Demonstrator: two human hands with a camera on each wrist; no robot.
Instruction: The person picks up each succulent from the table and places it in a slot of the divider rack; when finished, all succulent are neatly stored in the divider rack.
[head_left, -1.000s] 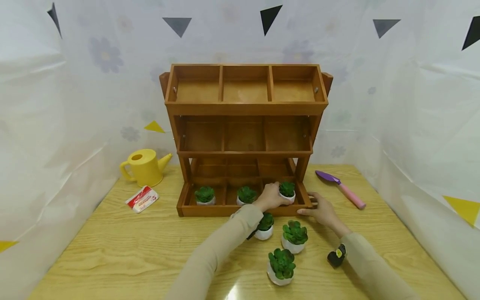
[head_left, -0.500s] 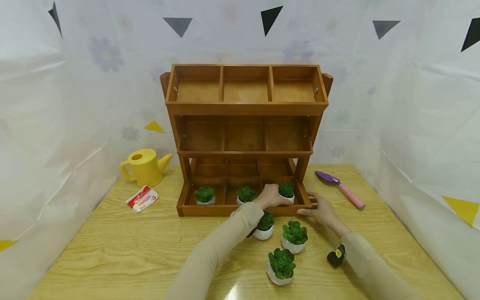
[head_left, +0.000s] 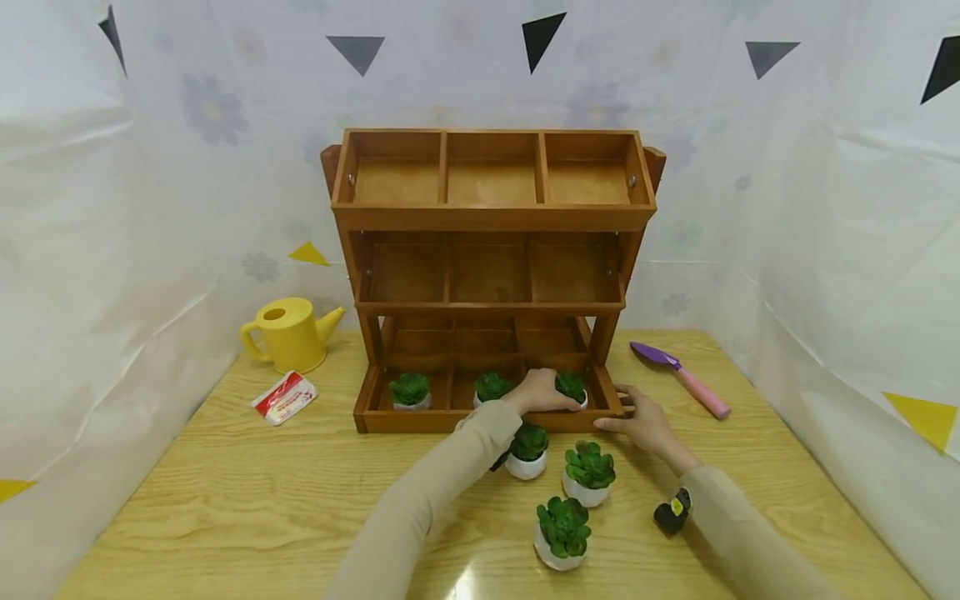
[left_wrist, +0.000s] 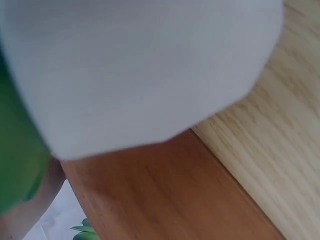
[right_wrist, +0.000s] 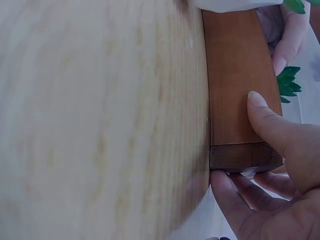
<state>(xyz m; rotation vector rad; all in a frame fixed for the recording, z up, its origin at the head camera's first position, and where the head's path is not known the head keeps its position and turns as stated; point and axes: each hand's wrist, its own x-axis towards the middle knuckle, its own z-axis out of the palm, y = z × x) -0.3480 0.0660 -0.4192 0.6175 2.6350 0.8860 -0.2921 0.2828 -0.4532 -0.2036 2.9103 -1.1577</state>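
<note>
My left hand (head_left: 551,392) reaches over the front edge of the wooden shelf (head_left: 491,218) and holds a small potted succulent (head_left: 570,386) in the right front compartment of the bottom tier. Its white pot is partly hidden by the fingers. My right hand (head_left: 641,421) grips the front right corner of that tier. In the right wrist view, the right thumb (right_wrist: 265,112) presses the front board (right_wrist: 237,75) while the fingers lie along its end. Two more succulents, one left (head_left: 410,392) and one middle (head_left: 491,390), sit in the same tier. A blurred white pot (left_wrist: 140,75) fills much of the left wrist view.
Three potted succulents stand on the table before the shelf: one by the left wrist (head_left: 527,452), one farther right (head_left: 588,473), one nearest (head_left: 562,533). A yellow watering can (head_left: 292,337) and a red-white card (head_left: 285,397) lie left; a purple trowel (head_left: 682,377) lies right.
My left hand and the succulent it holds have shifted slightly left within the compartment. The right hand stays at the shelf corner.
</note>
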